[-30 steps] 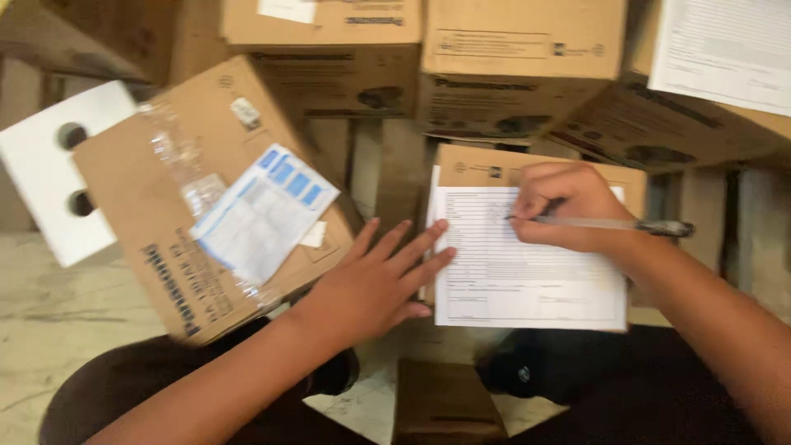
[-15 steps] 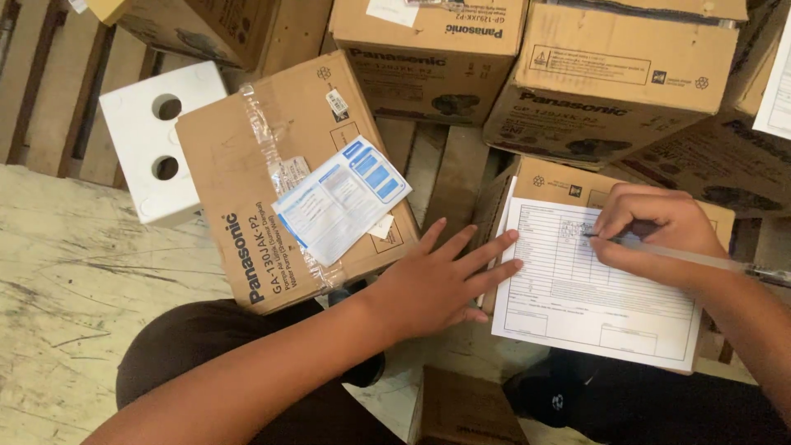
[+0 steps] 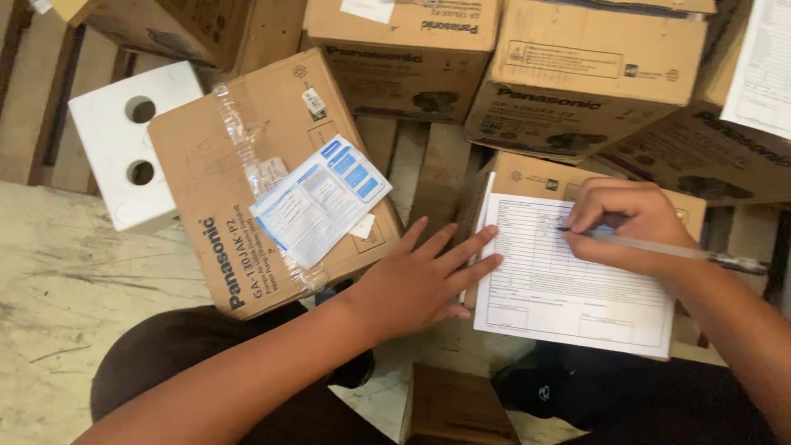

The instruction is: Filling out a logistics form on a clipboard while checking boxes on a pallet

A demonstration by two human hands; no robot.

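A white printed form (image 3: 568, 288) lies on a small cardboard box (image 3: 527, 177) in front of me. My right hand (image 3: 630, 222) grips a clear pen (image 3: 659, 247), its tip touching the upper part of the form. My left hand (image 3: 420, 280) lies flat with fingers spread, fingertips resting on the form's left edge and holding it down.
A taped cardboard box (image 3: 247, 181) at left carries a blue-and-white leaflet (image 3: 317, 198). A white block with two round holes (image 3: 124, 144) stands beside it. Several more cartons (image 3: 577, 74) crowd the back on wooden slats. Another paper sheet (image 3: 762, 66) lies at far right. My dark-trousered knees fill the bottom.
The view has shifted and sharpened; the boxes and form sit slightly differently in frame. Both hands keep their places on the form, the pen still at the upper rows.
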